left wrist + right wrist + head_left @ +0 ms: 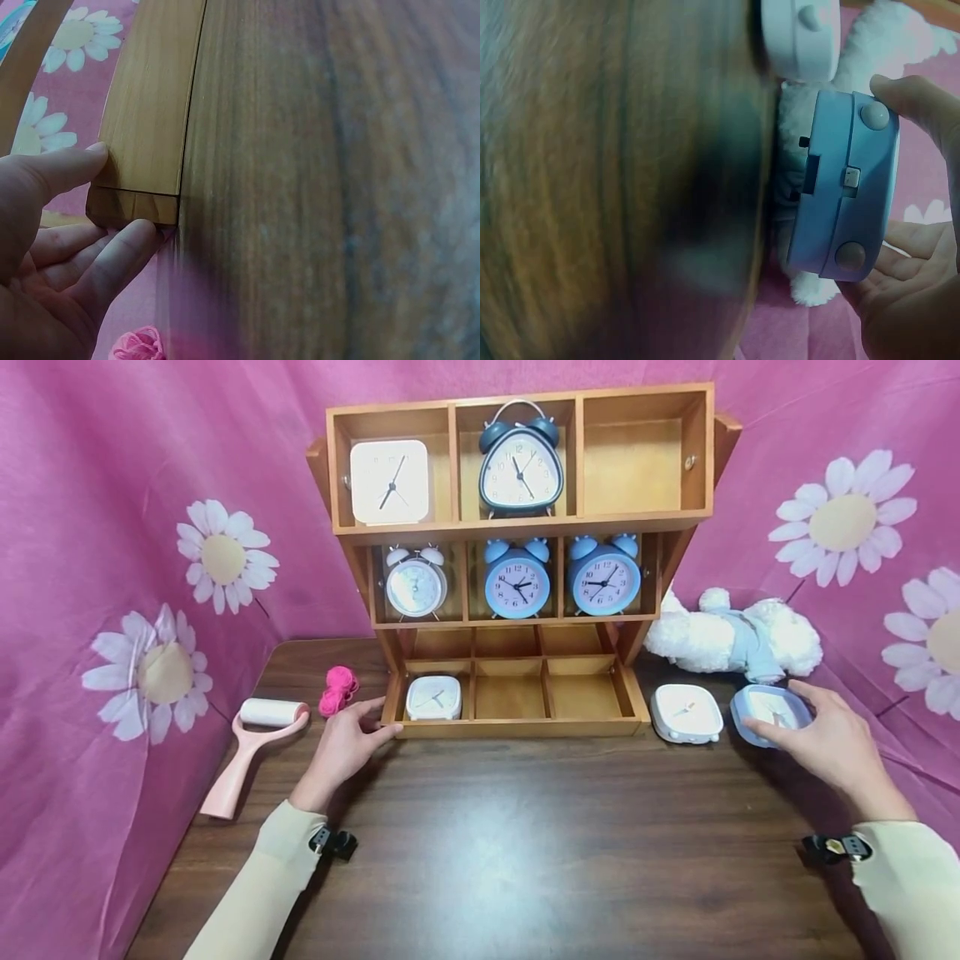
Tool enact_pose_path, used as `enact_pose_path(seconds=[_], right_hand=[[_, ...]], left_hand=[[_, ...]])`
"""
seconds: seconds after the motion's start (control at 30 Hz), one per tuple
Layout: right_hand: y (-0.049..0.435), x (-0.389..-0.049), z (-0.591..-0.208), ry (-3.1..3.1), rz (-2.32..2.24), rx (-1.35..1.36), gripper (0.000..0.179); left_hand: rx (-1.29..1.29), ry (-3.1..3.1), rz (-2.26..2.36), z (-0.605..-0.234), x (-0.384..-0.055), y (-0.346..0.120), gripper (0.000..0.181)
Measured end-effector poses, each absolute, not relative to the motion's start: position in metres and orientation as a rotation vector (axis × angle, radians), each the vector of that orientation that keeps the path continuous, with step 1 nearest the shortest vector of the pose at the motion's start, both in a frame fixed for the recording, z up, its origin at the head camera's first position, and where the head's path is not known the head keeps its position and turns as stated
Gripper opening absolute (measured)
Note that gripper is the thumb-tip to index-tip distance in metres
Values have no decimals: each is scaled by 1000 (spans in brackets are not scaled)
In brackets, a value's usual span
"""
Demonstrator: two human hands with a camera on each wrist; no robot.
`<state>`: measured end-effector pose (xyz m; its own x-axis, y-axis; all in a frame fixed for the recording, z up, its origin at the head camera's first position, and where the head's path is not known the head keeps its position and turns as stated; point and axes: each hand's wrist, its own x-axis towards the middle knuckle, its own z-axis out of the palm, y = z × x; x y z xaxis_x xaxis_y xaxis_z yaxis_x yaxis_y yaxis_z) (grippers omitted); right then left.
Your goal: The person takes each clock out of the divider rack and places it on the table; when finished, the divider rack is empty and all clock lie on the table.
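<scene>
At the right of the head view, my right hand grips a light blue alarm clock between thumb and fingers. The right wrist view shows the same alarm clock edge-on, with two round feet and a small switch; whether it touches the table I cannot tell. Just left of it lies a white alarm clock, face up. My left hand holds the front left corner of a tiered wooden shelf. In the left wrist view, thumb and fingers pinch that wooden corner.
Several clocks stand in the shelf, among them a white square clock, a dark triangular clock and a small white clock at bottom left. A white plush toy lies behind the right clocks. Pink yarn and a lint roller lie left.
</scene>
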<state>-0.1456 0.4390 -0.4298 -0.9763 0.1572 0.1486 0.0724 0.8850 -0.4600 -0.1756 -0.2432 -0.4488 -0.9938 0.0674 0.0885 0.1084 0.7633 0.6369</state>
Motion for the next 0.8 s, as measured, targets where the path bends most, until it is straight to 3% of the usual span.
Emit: enact_pose_path(seconds=[0.8], right_hand=[[431, -158, -451, -2899, 672, -88, 104]], left_hand=[[-151, -2907, -1046, -450, -176, -245, 65]])
